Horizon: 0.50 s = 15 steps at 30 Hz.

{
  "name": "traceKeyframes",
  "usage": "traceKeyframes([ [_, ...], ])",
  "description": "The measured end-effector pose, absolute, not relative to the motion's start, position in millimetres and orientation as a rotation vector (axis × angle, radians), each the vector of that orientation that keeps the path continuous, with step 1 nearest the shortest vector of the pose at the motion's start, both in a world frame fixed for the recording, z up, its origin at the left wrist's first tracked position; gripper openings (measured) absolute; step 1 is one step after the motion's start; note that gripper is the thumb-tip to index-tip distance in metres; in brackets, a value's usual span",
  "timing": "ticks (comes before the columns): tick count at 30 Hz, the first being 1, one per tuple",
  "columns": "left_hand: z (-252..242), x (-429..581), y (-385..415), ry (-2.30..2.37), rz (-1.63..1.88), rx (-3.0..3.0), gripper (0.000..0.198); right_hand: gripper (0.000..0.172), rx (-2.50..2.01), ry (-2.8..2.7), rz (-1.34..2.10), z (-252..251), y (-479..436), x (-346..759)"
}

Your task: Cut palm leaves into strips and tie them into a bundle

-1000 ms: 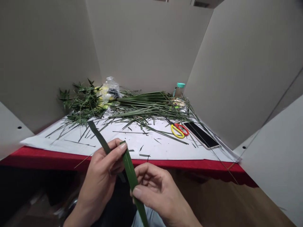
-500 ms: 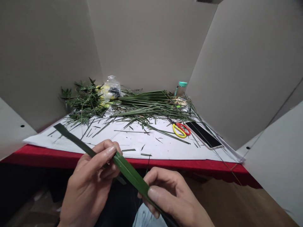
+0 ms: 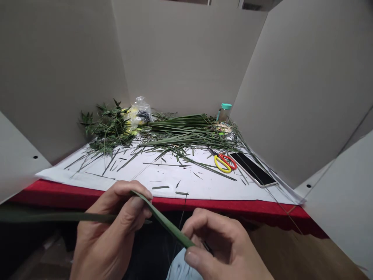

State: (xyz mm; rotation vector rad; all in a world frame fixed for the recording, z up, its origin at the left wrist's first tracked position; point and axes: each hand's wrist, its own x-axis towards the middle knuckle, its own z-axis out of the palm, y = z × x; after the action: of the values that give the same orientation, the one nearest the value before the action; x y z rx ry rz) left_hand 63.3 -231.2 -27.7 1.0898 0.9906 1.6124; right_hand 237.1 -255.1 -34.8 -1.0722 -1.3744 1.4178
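A long green leaf strip point(image 3: 166, 222) stretches between my hands in front of the table edge. My left hand point(image 3: 116, 225) pinches it between thumb and fingers, and a blurred length of leaf runs out past that hand to the left. My right hand point(image 3: 217, 245) grips the strip lower down, thumb against the forefinger. Between the hands the strip looks narrow, seen edge-on or folded lengthwise; I cannot tell which. Part of it is hidden inside my fingers.
On the white-covered table point(image 3: 204, 190) lie a heap of long leaves point(image 3: 183, 126), leafy sprigs point(image 3: 107, 128), a clear plastic bag point(image 3: 141, 111), scissors point(image 3: 224, 163), a phone point(image 3: 253, 169) and a teal-lidded bottle point(image 3: 224, 112). Grey panels point(image 3: 180, 58) enclose it.
The strip has turned from its broad face to a narrow edge between my hands. Its far end has swung down to the left. The view has shifted slightly.
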Motion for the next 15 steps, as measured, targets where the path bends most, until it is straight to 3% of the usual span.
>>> traceKeyframes([
  [15,-30.1,64.4,-231.5,0.835,1.348,1.053,0.007,0.015,-1.025,-1.777,0.707,-35.6,-258.6,235.7],
])
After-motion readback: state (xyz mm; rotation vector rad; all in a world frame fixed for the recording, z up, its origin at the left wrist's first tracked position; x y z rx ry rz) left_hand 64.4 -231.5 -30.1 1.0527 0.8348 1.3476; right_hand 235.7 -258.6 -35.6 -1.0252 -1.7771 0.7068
